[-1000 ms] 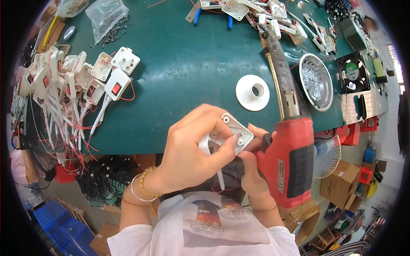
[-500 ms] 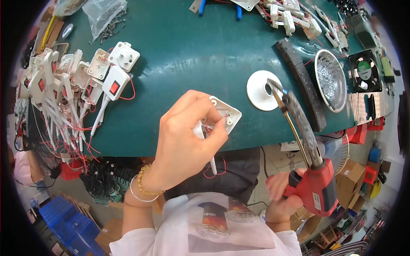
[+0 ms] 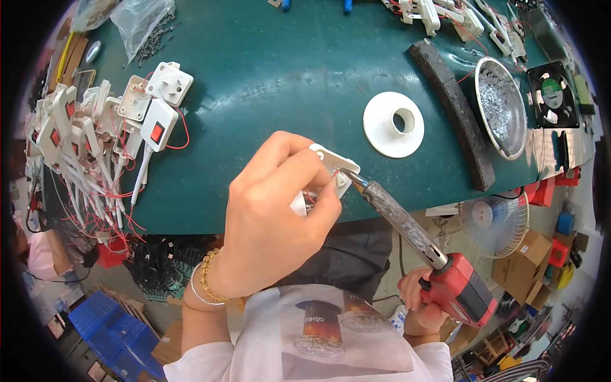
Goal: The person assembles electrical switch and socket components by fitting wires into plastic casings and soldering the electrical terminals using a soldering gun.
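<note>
Surface (image 3: 267, 83), broad and green, bears a white flanged ring (image 3: 382, 137) right of its middle. Well left of the ring lies a crowded cluster of white switch pieces (image 3: 95, 137), several with red switches fitted and red wires trailing; one plate at its right edge shows its inside, so some assembly there looks undone. A smaller group of white pieces (image 3: 468, 24) lies beyond and right of the ring. The soldering iron (image 3: 404, 223) slants from below and right of the ring to a spot below and left of it. Just right of the ring rests a dark bar (image 3: 453, 114). Below and left of the ring, the left hand (image 3: 273, 210) pinches an open white housing between thumb and fingers; below and right of it, the right hand (image 3: 420, 302) is wrapped around the iron's red grip. Past the bar sits a metal bowl (image 3: 523, 124) of silvery bits. The open white housing (image 3: 331, 157) looks partway through: a red wire (image 3: 335, 172) lies in it with the iron's tip beside or on it, contact being hard to tell, while closing it up appears undone.
</note>
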A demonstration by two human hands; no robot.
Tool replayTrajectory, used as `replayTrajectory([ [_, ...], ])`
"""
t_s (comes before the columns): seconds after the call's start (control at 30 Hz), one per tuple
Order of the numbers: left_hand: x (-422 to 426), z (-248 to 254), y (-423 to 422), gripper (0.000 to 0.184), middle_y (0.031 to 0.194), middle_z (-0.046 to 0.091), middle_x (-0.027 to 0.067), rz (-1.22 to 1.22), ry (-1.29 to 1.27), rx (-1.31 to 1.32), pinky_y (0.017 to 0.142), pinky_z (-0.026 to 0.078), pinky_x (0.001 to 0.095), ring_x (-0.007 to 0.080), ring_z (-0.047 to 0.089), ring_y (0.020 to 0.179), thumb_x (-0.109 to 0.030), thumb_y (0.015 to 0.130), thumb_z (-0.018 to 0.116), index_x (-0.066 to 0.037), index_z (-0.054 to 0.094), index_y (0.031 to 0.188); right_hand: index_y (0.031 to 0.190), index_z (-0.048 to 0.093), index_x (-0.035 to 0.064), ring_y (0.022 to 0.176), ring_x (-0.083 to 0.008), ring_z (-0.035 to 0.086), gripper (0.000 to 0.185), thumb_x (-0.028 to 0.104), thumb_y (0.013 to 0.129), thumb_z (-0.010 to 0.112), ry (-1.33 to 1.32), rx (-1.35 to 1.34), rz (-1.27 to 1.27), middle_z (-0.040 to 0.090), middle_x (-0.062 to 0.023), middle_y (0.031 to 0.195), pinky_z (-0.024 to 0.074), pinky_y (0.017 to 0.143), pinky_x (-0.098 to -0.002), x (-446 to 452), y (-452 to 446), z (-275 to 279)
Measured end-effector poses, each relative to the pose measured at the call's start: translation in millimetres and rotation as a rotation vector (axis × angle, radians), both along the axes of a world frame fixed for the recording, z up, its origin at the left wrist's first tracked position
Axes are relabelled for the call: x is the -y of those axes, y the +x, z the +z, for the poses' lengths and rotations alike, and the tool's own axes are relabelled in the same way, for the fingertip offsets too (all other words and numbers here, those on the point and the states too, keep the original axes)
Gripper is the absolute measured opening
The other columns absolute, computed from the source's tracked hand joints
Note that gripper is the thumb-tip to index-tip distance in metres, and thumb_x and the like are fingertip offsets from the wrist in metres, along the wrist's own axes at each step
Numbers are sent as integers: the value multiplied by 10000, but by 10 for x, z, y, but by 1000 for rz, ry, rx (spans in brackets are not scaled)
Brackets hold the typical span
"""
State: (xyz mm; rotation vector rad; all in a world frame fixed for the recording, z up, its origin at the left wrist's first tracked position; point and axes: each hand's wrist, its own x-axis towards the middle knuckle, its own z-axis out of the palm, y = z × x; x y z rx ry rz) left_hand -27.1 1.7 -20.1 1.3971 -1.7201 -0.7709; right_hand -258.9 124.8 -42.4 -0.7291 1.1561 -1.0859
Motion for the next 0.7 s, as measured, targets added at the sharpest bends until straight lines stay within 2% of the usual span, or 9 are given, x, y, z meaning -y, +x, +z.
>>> replayTrajectory([
  [0.03, 3, 0, 3, 113, 824, 566, 116, -3, -1, 0, 552, 481, 301, 206, 606, 612, 77, 656, 644, 17, 561, 704, 523, 444, 55, 432, -105, 429, 665, 643, 590, 747, 5, -2, -15, 471, -8, 484, 282, 408, -243, 3, 9, -20],
  [0.23, 6, -21, 18, 112, 821, 576, 123, 6, -8, -8, 561, 478, 308, 218, 606, 631, 74, 642, 644, 23, 571, 709, 524, 469, 61, 441, -92, 443, 645, 632, 594, 762, -13, -134, -20, 487, 0, 499, 297, 417, -239, 0, 23, -45],
  [0.37, 10, -16, 13, 111, 816, 578, 125, 13, 3, -18, 561, 477, 308, 222, 608, 638, 74, 639, 642, 23, 571, 707, 498, 470, 66, 452, -86, 450, 645, 635, 604, 756, 7, -129, -17, 491, 4, 502, 305, 428, -231, -49, -23, -80],
  [0.43, 11, -30, 12, 111, 814, 577, 125, 13, -8, -21, 559, 475, 305, 222, 605, 641, 76, 636, 641, 24, 568, 701, 615, 510, 54, 487, -78, 483, 621, 618, 590, 769, -77, -255, -34, 523, 4, 539, 342, 451, -223, -158, -91, -166],
  [0.47, 12, -36, 13, 111, 814, 577, 125, 13, -6, -22, 559, 475, 305, 222, 605, 641, 76, 636, 641, 24, 568, 701, 615, 510, 54, 487, -78, 483, 621, 618, 590, 769, -76, -256, -34, 523, 4, 539, 342, 451, -223, -187, -86, -181],
  [0.53, 12, -46, 14, 112, 808, 575, 124, 20, -12, -23, 556, 473, 303, 221, 600, 638, 77, 635, 641, 27, 563, 698, 801, 509, 40, 564, -90, 533, 649, 571, 560, 794, -83, -196, -120, 581, -20, 634, 399, 512, -231, -239, -69, -207],
  [0.57, 12, -43, 15, 112, 808, 575, 124, 20, -11, -24, 556, 473, 303, 221, 600, 638, 77, 635, 641, 27, 563, 698, 801, 509, 40, 564, -90, 533, 649, 571, 560, 794, -82, -196, -119, 581, -20, 634, 399, 512, -231, -289, -84, -251],
  [0.63, 12, -29, 15, 114, 802, 574, 124, 23, 8, -31, 553, 471, 301, 218, 597, 636, 78, 635, 642, 29, 560, 698, 922, 465, 34, 641, -108, 565, 717, 530, 533, 807, -197, -344, -85, 618, -53, 741, 437, 587, -243, -375, -137, -337],
  [0.7, 14, -30, 10, 114, 800, 573, 123, 22, 3, -33, 552, 471, 300, 217, 597, 635, 80, 636, 641, 30, 560, 699, 913, 471, 35, 657, -110, 566, 709, 529, 533, 808, -157, -330, -59, 621, -59, 762, 439, 605, -245, -366, -180, -316],
])
